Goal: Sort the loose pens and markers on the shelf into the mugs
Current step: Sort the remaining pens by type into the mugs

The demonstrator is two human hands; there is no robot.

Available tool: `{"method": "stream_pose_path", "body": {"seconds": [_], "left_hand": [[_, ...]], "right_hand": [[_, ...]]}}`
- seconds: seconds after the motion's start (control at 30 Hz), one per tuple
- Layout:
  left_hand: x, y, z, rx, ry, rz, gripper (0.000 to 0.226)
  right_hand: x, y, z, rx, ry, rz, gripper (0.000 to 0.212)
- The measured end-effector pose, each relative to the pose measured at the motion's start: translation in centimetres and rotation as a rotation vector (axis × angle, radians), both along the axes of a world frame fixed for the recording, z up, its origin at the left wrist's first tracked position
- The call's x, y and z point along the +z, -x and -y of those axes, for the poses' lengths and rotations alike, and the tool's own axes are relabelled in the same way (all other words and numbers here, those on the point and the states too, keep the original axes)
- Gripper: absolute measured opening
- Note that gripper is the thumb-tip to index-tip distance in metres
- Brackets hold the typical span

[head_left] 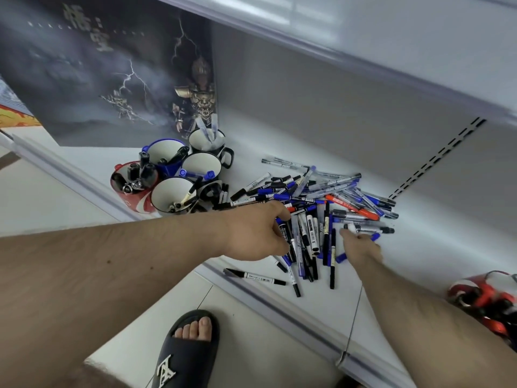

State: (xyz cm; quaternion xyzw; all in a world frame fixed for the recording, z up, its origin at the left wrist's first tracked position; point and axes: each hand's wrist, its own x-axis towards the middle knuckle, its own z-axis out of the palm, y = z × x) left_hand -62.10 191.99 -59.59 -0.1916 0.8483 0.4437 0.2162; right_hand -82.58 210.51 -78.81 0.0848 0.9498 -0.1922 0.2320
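A loose pile of pens and markers in black, blue, grey and red lies on the white shelf. To its left stands a cluster of mugs: a red one, a blue one, and three white-lined ones, each holding a few pens. My left hand rests on the pile's near left side, fingers curled around a black marker. My right hand reaches into the pile's near right, fingertips pinching a grey marker.
A dark poster box stands behind the mugs against the shelf's back. A red toy sits at the shelf's right. The shelf's front rail runs diagonally below the pile. A sandalled foot shows on the floor.
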Motion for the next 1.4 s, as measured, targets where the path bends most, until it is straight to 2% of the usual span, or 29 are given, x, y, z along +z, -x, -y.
{"method": "stream_pose_path", "body": {"seconds": [0.07, 0.13, 0.23, 0.4, 0.57, 0.83, 1.0, 1.07, 1.17, 1.23, 1.3, 1.4], "left_hand": [[0.0, 0.2, -0.4, -0.02, 0.009, 0.004, 0.056], [0.1, 0.4, -0.7, -0.056, 0.042, 0.01, 0.057], [0.1, 0.6, -0.9, -0.098, 0.085, 0.03, 0.06], [-0.2, 0.6, -0.9, -0.109, 0.083, 0.052, 0.059], [-0.5, 0.6, -0.8, -0.12, 0.091, 0.07, 0.059], [-0.8, 0.8, -0.9, -0.154, 0.094, 0.085, 0.057], [-1.0, 0.9, -0.9, -0.177, 0.089, 0.091, 0.055], [-0.9, 0.9, -0.9, -0.183, 0.094, 0.093, 0.055], [-0.7, 1.0, -1.1, -0.205, 0.112, 0.096, 0.055], [-0.8, 1.1, -1.3, -0.222, 0.127, 0.094, 0.055], [-0.8, 1.0, -1.5, -0.225, 0.131, 0.097, 0.055], [-0.9, 0.9, -1.5, -0.22, 0.123, 0.11, 0.056]], "right_hand": [[0.3, -0.9, 1.3, 0.066, -0.054, 0.024, 0.1], [0.9, -2.0, 2.4, 0.169, -0.142, 0.054, 0.12], [1.7, -2.8, 3.4, 0.215, -0.239, 0.074, 0.134], [1.4, -2.7, 4.8, 0.184, -0.302, 0.08, 0.143], [0.8, -2.5, 5.5, 0.241, -0.373, 0.062, 0.134], [0.8, -1.5, 4.3, 0.308, -0.31, 0.086, 0.108], [0.8, -1.0, 2.0, 0.369, -0.25, 0.165, 0.078], [1.2, -1.0, 1.7, 0.422, -0.266, 0.195, 0.083], [1.2, -1.3, 1.9, 0.413, -0.27, 0.194, 0.126], [1.1, -1.1, 2.1, 0.356, -0.283, 0.121, 0.134], [1.2, -1.2, 2.5, 0.328, -0.235, 0.078, 0.13], [0.5, -1.7, 3.0, 0.309, -0.12, 0.048, 0.095]]}}
